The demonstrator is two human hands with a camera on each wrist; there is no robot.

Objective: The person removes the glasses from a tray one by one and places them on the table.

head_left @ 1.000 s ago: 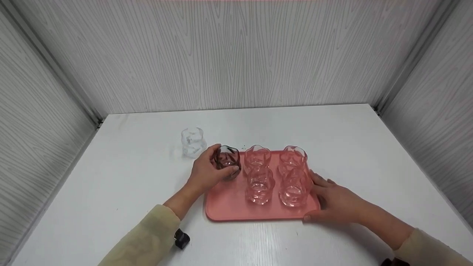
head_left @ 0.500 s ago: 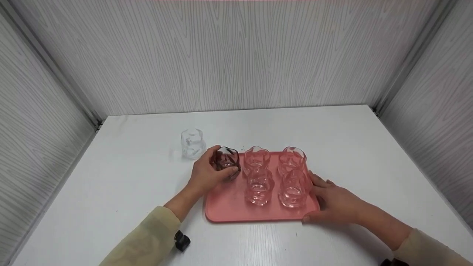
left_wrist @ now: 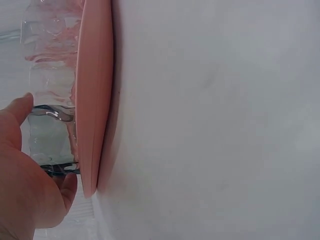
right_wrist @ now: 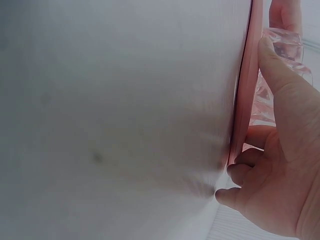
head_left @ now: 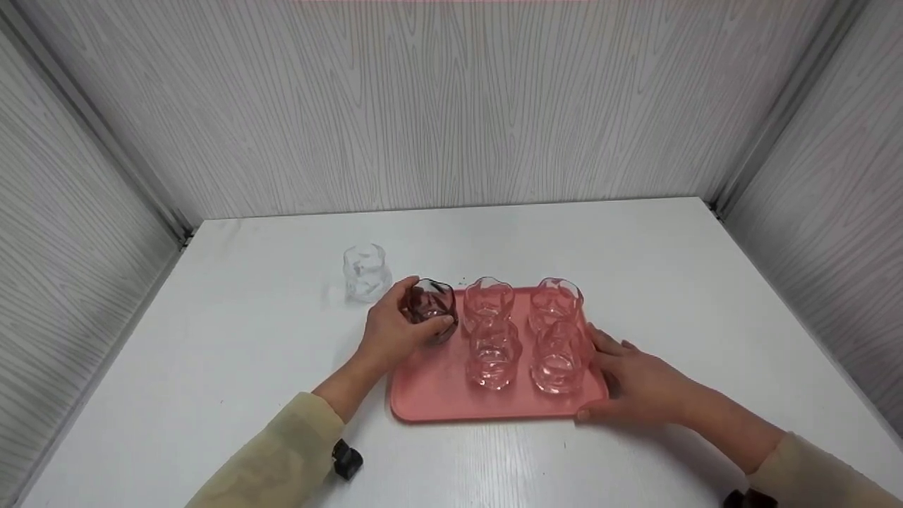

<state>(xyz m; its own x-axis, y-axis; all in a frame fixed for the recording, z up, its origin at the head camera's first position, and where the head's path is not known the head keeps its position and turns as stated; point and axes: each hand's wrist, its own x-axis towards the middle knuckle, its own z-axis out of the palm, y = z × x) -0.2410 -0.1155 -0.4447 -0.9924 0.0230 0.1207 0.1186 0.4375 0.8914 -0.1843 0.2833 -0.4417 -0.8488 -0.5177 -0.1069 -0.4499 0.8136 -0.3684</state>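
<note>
A dark-tinted drinking glass [head_left: 432, 298] stands upright at the back left corner of a pink tray [head_left: 439, 396]. My left hand [head_left: 394, 330] grips this glass, thumb on its near side and fingers around its far left. In the left wrist view the same glass [left_wrist: 50, 137] sits between thumb and fingers, its base at the tray's surface. My right hand [head_left: 643, 384] holds the tray's right end, with the thumb at the near corner and fingers along the right side. Several clear glasses, among them a front one [head_left: 557, 367], stand in two rows on the tray.
Another clear glass [head_left: 367, 275] stands on the white table [head_left: 211, 367], behind and left of the tray. Grained panels, such as the back wall [head_left: 451, 106], enclose the table at the back and sides.
</note>
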